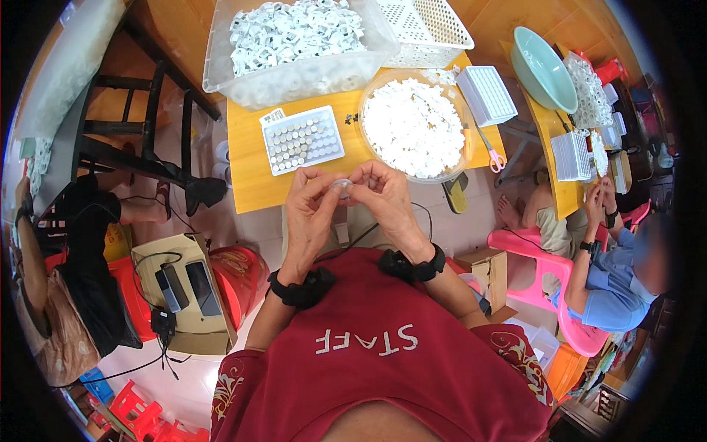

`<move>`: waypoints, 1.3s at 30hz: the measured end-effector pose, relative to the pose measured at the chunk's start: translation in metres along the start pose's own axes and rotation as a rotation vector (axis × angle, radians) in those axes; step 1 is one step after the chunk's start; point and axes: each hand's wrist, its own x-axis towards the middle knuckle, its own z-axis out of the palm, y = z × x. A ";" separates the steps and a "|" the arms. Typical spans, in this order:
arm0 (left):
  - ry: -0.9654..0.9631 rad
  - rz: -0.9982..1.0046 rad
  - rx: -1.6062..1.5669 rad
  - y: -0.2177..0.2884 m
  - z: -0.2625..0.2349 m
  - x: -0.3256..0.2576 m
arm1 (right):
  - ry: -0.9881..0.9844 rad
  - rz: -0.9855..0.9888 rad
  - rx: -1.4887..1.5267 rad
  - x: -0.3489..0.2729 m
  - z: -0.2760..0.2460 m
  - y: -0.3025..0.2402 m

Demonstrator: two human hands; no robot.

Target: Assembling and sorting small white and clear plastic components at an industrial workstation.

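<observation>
Pale tiled floor [471,221], wood-toned wall [589,22], yellow table [243,180], pink plastic chair [582,339]

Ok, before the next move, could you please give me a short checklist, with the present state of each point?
1. Left hand gripping the small round piece: ok.
2. Right hand gripping the same piece: ok.
3. Piece undamaged: cannot tell; too small and partly covered.
4. White tray resting on the table: ok.
5. Every tray slot filled: not ok; some toward the right are empty.
6. Scissors apart from both hands: ok.
</observation>
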 end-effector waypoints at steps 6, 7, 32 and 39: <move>0.039 0.036 0.041 0.001 0.000 -0.002 | 0.042 -0.132 -0.205 -0.001 0.004 0.018; 0.064 0.053 0.071 0.001 -0.001 -0.002 | 0.041 -0.132 -0.205 -0.002 0.006 0.018; 0.016 0.126 0.395 -0.007 -0.003 -0.005 | 0.145 -0.453 -0.578 -0.001 0.007 0.012; -0.009 0.155 0.522 0.000 0.001 -0.006 | 0.139 -0.458 -0.596 -0.002 0.006 0.014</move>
